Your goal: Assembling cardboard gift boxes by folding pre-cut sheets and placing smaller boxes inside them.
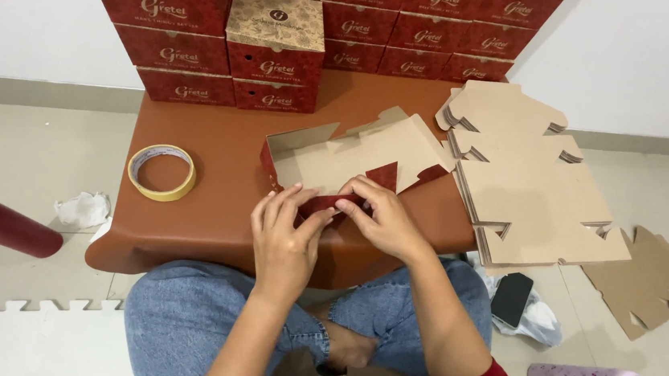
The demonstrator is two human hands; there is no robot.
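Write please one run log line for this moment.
left hand: pinching red flap | right hand: pinching same flap | half-folded box: on brown table | flat blanks: stacked right | tape roll: left

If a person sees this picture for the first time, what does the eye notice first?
First, the two hands at the centre: the left hand and the right hand pinch a red flap of a half-folded cardboard box on the brown table. Next, the wall of stacked red boxes along the far edge. Then the pile of flat box blanks on the right and the tape roll on the left.
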